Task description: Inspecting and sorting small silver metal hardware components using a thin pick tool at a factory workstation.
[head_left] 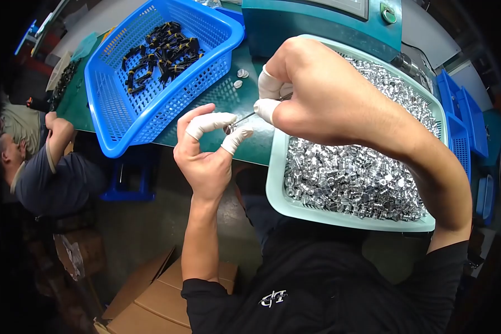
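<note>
My left hand (203, 161) pinches a small shiny metal piece (228, 129) between thumb and forefinger, both in white finger cots. My right hand (317, 94) is closed on a thin dark rod (245, 118), also with white cots on the thumb and a finger. The rod slants down to the left, its tip at the metal piece; whether it is inside the piece I cannot tell. Below my right arm, a pale green basket (345, 221) is heaped with small silvery metal parts (350, 181).
A blue perforated basket (175, 106) holding black parts with yellow bands (170, 55) stands on the green table (250, 146). Small white rounds (237, 84) lie beside it. Behind is a teal machine (323, 30). Another person (61, 183) sits at left. Cardboard boxes (161, 298) stand below.
</note>
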The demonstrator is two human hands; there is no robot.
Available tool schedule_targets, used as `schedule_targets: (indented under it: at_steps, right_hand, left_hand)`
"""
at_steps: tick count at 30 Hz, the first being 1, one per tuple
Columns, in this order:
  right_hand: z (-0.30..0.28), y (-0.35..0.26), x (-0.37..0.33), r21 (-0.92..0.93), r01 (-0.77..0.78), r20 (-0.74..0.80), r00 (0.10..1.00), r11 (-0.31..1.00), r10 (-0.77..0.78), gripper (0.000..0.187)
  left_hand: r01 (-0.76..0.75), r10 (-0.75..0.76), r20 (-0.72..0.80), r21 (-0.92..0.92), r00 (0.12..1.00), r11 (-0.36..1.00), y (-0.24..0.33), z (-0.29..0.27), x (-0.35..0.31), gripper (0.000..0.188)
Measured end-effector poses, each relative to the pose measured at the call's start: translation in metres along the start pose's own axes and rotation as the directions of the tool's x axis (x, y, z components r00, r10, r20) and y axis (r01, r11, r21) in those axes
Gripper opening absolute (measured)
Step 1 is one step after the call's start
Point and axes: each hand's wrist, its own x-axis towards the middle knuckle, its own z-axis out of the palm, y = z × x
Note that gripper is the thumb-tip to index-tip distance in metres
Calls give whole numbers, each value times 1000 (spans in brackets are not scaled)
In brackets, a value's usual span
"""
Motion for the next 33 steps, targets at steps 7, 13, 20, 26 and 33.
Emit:
schedule_targets:
  at_steps: [7, 13, 20, 26, 33]
  right_hand:
    - [-5, 4, 4, -1, 17, 79, 997, 1000, -17, 14]
    - [-14, 4, 1, -19, 35, 129, 991, 999, -32, 15]
    - [-12, 10, -6, 62, 36, 59, 998, 997, -39, 13]
    - [-25, 20, -8, 652, 26, -13, 1000, 757, -23, 22]
    - [-2, 9, -20, 664, 251, -249, 963, 704, -108, 22]
  left_hand:
    - [-191, 179, 136, 85, 974, 978, 4, -8, 5, 27]
    - [-199, 179, 182, 101, 967, 975, 13, -8, 8, 27]
    - [-180, 169, 167, 48, 971, 983, 20, 4, 15, 28]
    - [-90, 103, 123, -112, 987, 990, 26, 4, 28, 26]
    - [104, -68, 107, -388, 992, 916, 39, 6, 14, 29]
